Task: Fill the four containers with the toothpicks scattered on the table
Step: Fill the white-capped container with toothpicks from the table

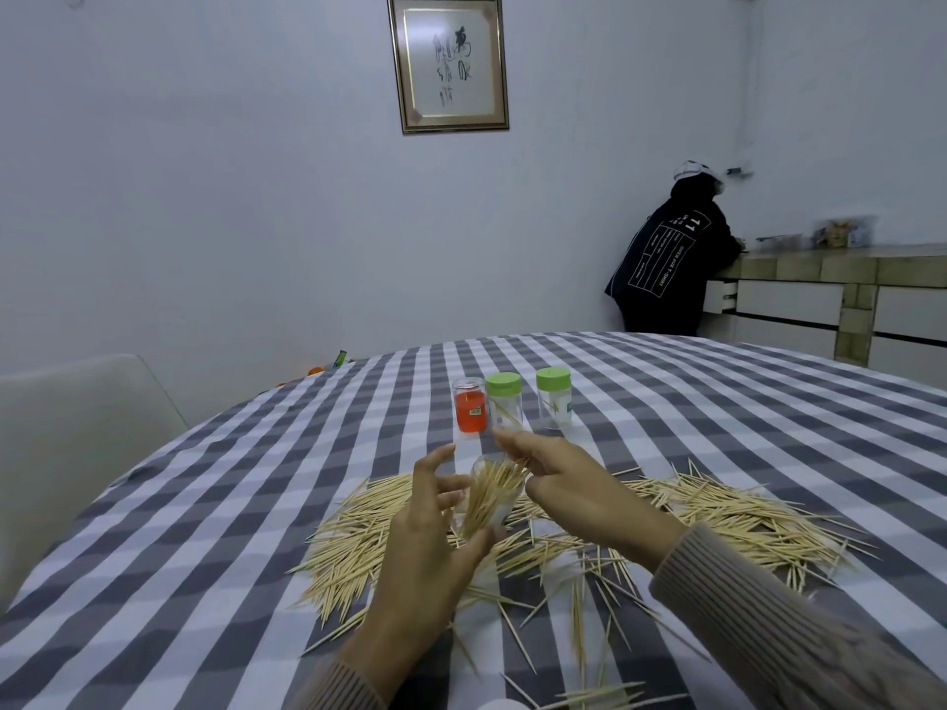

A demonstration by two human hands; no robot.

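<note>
Toothpicks [707, 509] lie scattered across the checked tablecloth [205, 504]. Four containers show: one red jar [470, 405] and two green-lidded jars [505, 401] [554, 398] standing together farther back, and one clear open jar [492, 497] full of toothpicks, gripped tilted by the left hand [425, 550]. Right hand [574, 486] hovers beside its mouth, fingers spread.

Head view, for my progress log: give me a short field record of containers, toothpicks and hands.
open container: clear, tilted, holds a toothpick bundle
left hand: holds that container
right hand: fingers at the bundle's top
green-lidded containers: two, upright, nearly empty
red container: upright, contents unclear
loose toothpicks: many on the tablecloth
</note>
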